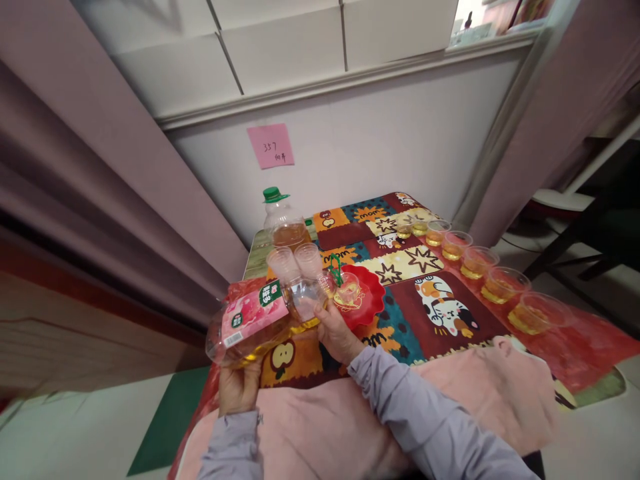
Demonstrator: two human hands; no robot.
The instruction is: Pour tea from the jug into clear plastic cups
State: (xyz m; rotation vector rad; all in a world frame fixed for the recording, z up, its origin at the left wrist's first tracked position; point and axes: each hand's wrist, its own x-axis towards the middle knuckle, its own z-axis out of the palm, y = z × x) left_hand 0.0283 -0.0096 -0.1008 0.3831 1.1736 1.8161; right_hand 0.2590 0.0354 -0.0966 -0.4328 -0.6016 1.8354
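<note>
A large clear plastic bottle with a pink label (260, 308) lies tilted over the table, amber liquid along its lower side. My left hand (239, 387) supports it from below, near its base. My right hand (339, 335) is closed on the bottle near its shoulder, thumb and fingers toward the neck. The neck, with a green ring (336, 270), points at a clear cup (349, 291) on a red scalloped plate (373, 297). Some liquid seems to be in that cup. Whether liquid is flowing cannot be made out.
Stacked clear cups (309, 257) stand behind the bottle. Farther back is another bottle (290, 233) with a green cap. Along the right edge runs a row of several cups with yellow liquid, the nearest cup (533, 317) on red plastic sheeting (590, 340). A patterned mat (400, 313) covers the table.
</note>
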